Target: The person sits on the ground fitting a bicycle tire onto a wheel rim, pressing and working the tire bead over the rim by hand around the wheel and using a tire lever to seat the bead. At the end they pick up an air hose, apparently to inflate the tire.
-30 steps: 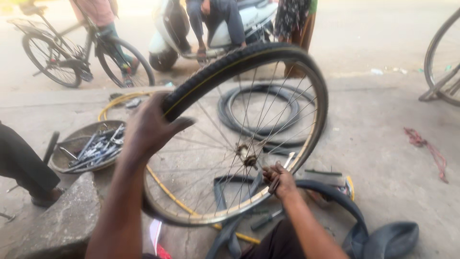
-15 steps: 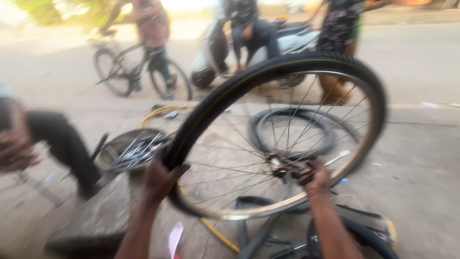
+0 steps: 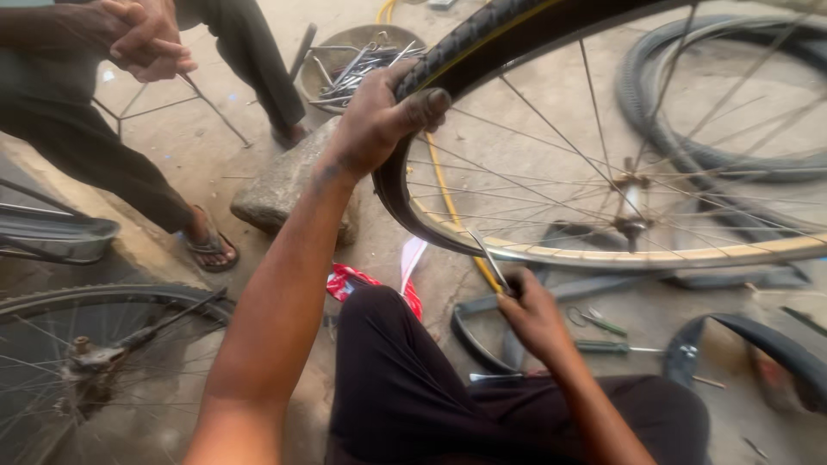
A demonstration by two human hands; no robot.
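My left hand (image 3: 370, 129) grips the black tyre (image 3: 405, 185) of the bike wheel (image 3: 629, 250), right in front of me. My right hand (image 3: 530, 314) squeezes a thin metal lever (image 3: 487, 254) under its edge. The rubber looks stiff and tough.

right hand (image 3: 530, 314) now levering tyre (image 3: 448, 52) with metal tool (image 3: 489, 258)

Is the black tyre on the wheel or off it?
Partly on: the tyre hugs the rim, though a metal lever pries its lower edge.
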